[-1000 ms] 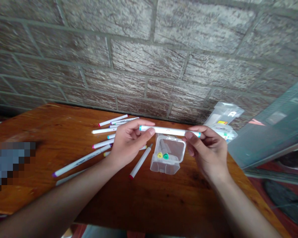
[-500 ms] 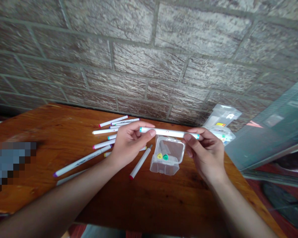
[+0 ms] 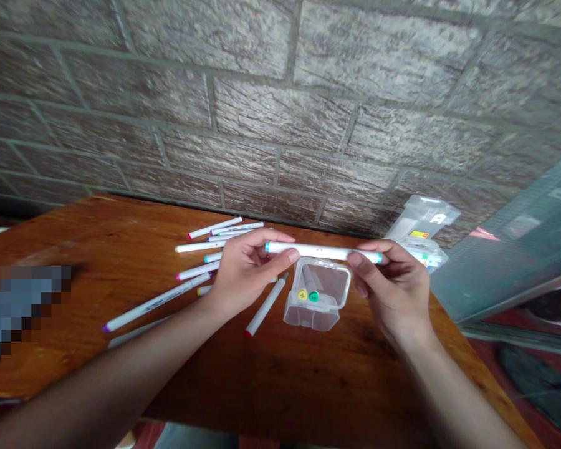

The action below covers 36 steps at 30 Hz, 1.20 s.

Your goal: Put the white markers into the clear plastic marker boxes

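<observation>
A white marker (image 3: 325, 251) with light-blue ends is held level between my two hands. My left hand (image 3: 245, 268) pinches it near its left end, thumb in front and fingers behind. At the other end, my right hand (image 3: 395, 287) grips it between thumb and fingers. Below the marker a clear plastic case (image 3: 312, 318) stands open on the table, holding a yellow-ended marker (image 3: 302, 294) and a green-ended marker (image 3: 313, 297). Just left of the case lies a red-ended marker (image 3: 264, 308).
Several white markers with coloured ends, among them a purple-ended one (image 3: 154, 304), lie spread over the wooden table (image 3: 98, 249), partly behind my left hand. Another clear case (image 3: 423, 218) stands at the back right by the brick wall (image 3: 280, 112). A glass panel (image 3: 505, 231) borders the right side.
Both hands still hold the marker in the same grip. The whole view has shifted very slightly; nothing has been let go or picked up.
</observation>
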Each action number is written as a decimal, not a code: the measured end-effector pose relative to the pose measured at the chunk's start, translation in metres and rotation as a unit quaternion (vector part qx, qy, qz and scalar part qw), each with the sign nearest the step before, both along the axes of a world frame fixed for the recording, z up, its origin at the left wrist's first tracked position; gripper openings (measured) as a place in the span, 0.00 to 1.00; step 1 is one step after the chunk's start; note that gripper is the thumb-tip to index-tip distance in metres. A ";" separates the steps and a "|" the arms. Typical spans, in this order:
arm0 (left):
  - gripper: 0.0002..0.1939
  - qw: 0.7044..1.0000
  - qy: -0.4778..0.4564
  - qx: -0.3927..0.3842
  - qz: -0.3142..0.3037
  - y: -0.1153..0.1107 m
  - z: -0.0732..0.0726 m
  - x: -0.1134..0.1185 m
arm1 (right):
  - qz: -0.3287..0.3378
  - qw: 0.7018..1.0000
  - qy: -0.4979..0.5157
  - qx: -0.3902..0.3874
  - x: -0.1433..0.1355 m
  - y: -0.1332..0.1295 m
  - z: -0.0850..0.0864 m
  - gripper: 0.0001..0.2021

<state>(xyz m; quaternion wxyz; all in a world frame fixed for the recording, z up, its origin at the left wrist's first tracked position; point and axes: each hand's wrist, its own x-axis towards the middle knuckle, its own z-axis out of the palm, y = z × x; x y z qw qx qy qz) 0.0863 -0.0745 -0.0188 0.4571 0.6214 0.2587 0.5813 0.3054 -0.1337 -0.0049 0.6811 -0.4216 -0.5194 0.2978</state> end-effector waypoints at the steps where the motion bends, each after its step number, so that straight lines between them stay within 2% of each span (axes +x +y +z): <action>1: 0.11 1.000 -0.003 -0.003 -0.004 0.000 0.000 0.000 | 0.003 1.000 0.003 -0.001 0.000 0.000 0.000 0.10; 11: 0.14 0.999 -0.015 -0.035 -0.037 0.002 -0.003 -0.002 | 0.014 1.000 0.012 0.000 0.003 0.001 -0.002 0.09; 19: 0.10 1.000 -0.008 0.000 -0.002 0.001 0.000 0.001 | -0.016 0.999 -0.030 0.003 0.002 0.001 -0.001 0.12; 36: 0.10 1.000 0.010 0.005 0.009 0.001 0.001 0.000 | -0.024 0.999 -0.039 0.008 -0.001 0.000 0.002 0.11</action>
